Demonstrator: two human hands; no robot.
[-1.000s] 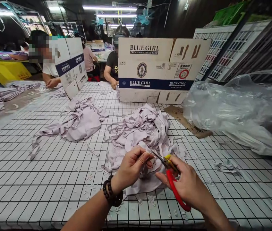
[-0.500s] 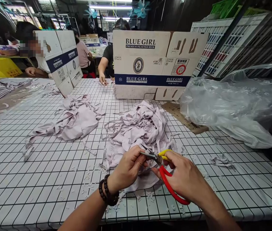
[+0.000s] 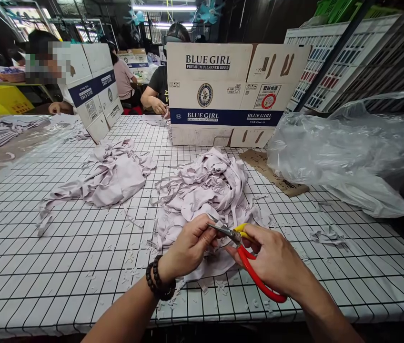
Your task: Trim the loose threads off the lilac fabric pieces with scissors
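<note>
My right hand (image 3: 271, 255) is closed round a pair of scissors (image 3: 238, 238) with one red and one yellow handle. Their narrow blades point left, slightly parted, with the tips at the fingers of my left hand (image 3: 193, 245). That hand is pinched on pale pinkish fabric, most of which my fingers hide. Under and beyond both hands lies a heaped pile of the same fabric (image 3: 205, 186), with thin straps and folds. Tiny cut scraps (image 3: 221, 286) are scattered on the white, black-gridded tabletop (image 3: 62, 281) near my wrists.
A smaller fabric heap (image 3: 116, 178) lies to the left. A large beer carton (image 3: 219, 90) stands behind the pile, and another carton (image 3: 95, 95) is farther left. Clear plastic bags (image 3: 345, 147) and a brown cardboard piece (image 3: 277, 174) are at right. Co-workers sit across the table.
The scissor blades have drawn slightly closer together, and the red handle has swung a little right. My left hand stays almost in place. A co-worker's hand behind the carton has moved up and right.
</note>
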